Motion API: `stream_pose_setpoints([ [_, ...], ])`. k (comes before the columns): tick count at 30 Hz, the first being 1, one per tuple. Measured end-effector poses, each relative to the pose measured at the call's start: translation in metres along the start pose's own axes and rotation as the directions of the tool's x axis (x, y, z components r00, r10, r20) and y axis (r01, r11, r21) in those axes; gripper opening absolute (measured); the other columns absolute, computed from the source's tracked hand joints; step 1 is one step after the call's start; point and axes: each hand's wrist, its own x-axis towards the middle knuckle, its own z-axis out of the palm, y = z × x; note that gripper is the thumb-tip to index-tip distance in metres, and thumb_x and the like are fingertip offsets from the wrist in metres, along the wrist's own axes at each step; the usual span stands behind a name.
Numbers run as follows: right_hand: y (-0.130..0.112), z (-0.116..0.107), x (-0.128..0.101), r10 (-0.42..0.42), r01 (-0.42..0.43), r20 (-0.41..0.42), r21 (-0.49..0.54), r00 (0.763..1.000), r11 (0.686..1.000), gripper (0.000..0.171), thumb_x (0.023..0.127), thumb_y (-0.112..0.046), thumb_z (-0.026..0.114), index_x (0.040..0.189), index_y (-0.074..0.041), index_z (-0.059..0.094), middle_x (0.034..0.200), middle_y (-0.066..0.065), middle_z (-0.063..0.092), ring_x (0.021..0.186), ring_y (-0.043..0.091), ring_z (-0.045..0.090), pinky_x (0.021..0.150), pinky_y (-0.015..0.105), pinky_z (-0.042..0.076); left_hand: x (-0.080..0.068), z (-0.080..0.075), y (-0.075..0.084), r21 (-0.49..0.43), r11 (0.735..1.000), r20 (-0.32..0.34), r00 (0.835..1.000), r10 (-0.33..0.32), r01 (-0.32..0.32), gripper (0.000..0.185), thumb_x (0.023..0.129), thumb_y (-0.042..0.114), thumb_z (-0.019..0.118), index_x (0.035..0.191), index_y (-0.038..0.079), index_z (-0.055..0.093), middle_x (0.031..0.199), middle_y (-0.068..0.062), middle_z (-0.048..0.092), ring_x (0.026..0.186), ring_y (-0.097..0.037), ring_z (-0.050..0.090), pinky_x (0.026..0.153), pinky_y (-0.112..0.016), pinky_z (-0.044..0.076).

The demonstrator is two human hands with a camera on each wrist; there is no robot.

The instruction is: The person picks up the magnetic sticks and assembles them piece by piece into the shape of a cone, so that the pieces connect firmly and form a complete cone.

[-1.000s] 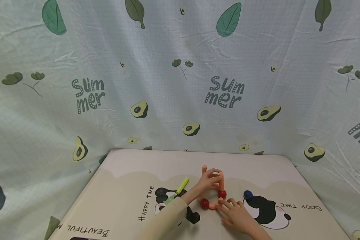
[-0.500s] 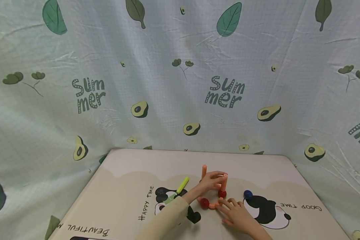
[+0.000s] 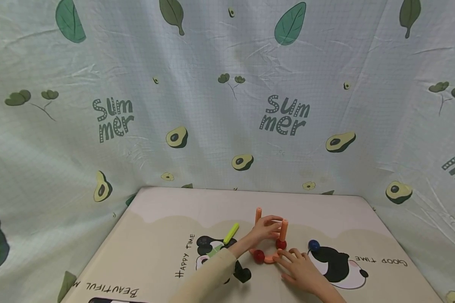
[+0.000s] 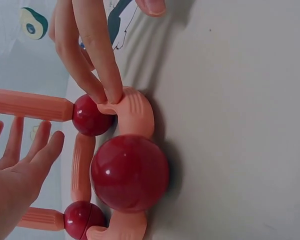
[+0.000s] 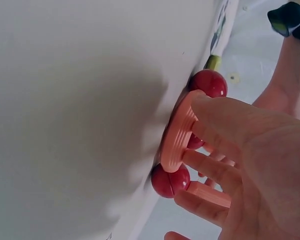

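A small frame of orange sticks and red balls [image 3: 258, 256] stands on the panda mat [image 3: 163, 219]. My left hand [image 3: 266, 229] hovers beside the upright orange stick [image 3: 284, 229], fingers straight and spread [image 4: 25, 150], holding nothing. Two straight fingertips of my right hand [image 3: 298, 269] press on the curved orange piece [image 4: 137, 112], which joins the near red ball [image 4: 130, 172] to the ball under the upright stick [image 4: 90, 115]. In the right wrist view my right fingers [image 5: 225, 120] lie on that curved piece [image 5: 177, 132]. A second upright stick [image 3: 258, 214] stands behind.
A blue ball [image 3: 313, 245] lies on the mat just right of the frame. A yellow-green stick [image 3: 231, 232] lies to its left. An avocado-print cloth [image 3: 227, 105] hangs behind and around the mat.
My left hand has let go of the top of the right upright stick and drawn slightly left, so the stick shows in full. My right hand has stayed on the curved piece.
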Motion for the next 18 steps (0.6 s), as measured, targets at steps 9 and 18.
stream_pose_setpoints([
  [9, 0.006, 0.003, 0.001, -0.01, 0.011, -0.045, 0.01, 0.999, 1.0, 0.042, 0.078, -0.032, 0.064, 0.118, -0.026, 0.054, 0.118, 0.005, 0.052, 0.102, 0.027, 0.046, 0.074, 0.056, 0.042, -0.013, -0.016, -0.001, 0.012, 1.0, 0.046, 0.999, 0.028, -0.029, 0.035, 0.093, 0.014, 0.044, 0.119, -0.009, 0.046, 0.118, -0.031, 0.051, 0.104, -0.047, 0.051, 0.087, -0.051, 0.043],
  [18, 0.008, 0.003, 0.003, 0.018, -0.018, -0.034, 0.002, 0.999, 1.0, 0.044, 0.078, -0.033, 0.063, 0.118, -0.016, 0.056, 0.116, 0.005, 0.054, 0.103, 0.027, 0.046, 0.075, 0.049, 0.041, -0.03, -0.032, 0.002, 0.114, 0.991, 0.032, 0.997, 0.072, -0.075, 0.027, 0.093, 0.013, 0.044, 0.112, -0.005, 0.053, 0.111, -0.029, 0.055, 0.101, -0.045, 0.053, 0.085, -0.051, 0.044],
])
